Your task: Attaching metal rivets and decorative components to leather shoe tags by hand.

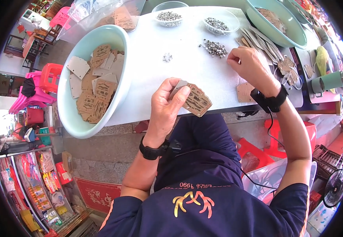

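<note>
My left hand (166, 106) holds a brown leather tag (195, 100) with dark print, gripped at its left end just above the near edge of the white table (171, 43). My right hand (248, 65) hovers with fingers pinched together beside a loose pile of small metal rivets (214, 48); whether a rivet sits between the fingertips is too small to tell. A few more rivets (167, 57) lie alone on the table. Another brown tag (245, 92) lies flat under my right wrist.
A pale green basin (71, 114) at the left holds several brown and grey tags. Two clear bowls (170, 16) of rivets stand at the back. A second green basin (274, 27), a fan of tags (264, 45) and a green cup (329, 81) are at the right.
</note>
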